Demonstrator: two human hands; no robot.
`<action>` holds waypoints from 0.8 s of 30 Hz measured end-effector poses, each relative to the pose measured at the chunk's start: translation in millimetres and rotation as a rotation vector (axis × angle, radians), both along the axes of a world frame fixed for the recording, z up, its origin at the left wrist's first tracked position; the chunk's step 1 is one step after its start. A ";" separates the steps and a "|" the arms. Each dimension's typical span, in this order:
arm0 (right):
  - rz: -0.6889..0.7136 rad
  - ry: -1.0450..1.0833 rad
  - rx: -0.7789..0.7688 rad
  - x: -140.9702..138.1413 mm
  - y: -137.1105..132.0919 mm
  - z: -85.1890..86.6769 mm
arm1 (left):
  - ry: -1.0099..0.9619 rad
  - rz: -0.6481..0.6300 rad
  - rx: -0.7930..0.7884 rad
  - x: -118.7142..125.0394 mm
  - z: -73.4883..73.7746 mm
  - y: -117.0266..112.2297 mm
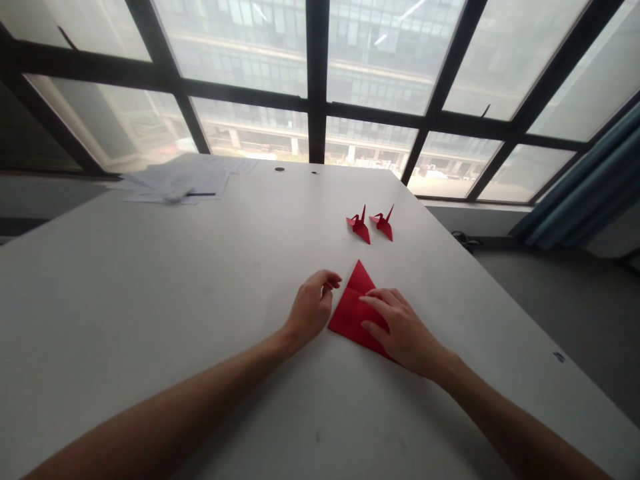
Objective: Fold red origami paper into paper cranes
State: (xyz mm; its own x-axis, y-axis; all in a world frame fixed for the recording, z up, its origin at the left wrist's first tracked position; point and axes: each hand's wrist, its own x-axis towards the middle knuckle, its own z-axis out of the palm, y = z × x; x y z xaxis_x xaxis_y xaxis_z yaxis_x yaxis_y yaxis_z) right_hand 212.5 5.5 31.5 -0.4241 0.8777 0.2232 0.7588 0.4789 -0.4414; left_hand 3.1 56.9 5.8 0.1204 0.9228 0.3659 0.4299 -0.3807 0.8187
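Far off at the left of the white tabletop (125, 280) lies a loose stack of white printed sheets (175, 179), well apart from the hands. Nearer, the left hand (313, 310) rests on the table with its fingers loosely curled and nothing between them. Its fingertips sit just beside the left edge of the red paper folded into a flat triangle (353, 303); whether they touch it cannot be told. That triangle lies between the two hands, its apex pointing away from the person and its long edge running toward the near right. Beyond the apex stand two small red folded paper cranes (371, 225), side by side, clear of the work. The right hand (400, 330) lies flat on the triangle's right half, fingers spread and pressing it down, so it is the nearer hand.
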 end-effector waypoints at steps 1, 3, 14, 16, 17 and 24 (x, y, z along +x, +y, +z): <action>0.027 -0.021 -0.005 -1.8 -2.7 -1.0 | -0.051 0.021 -0.031 -2.6 -0.2 4.6; 0.064 -0.052 -0.025 -4.0 -7.1 -2.2 | -0.119 0.063 -0.063 -5.8 0.5 10.4; -0.199 0.449 -0.254 3.1 -1.7 -3.2 | -0.045 0.049 0.033 -3.7 5.7 1.8; -0.324 0.689 -0.357 9.8 3.0 -1.5 | 0.079 -0.066 0.146 -1.5 9.0 -7.1; -0.378 0.801 -0.392 14.6 6.2 -0.6 | 0.158 -0.170 0.192 0.1 10.6 -12.1; -0.659 0.697 -0.259 64.6 39.7 -11.0 | 0.553 -0.522 0.239 8.3 13.5 -29.9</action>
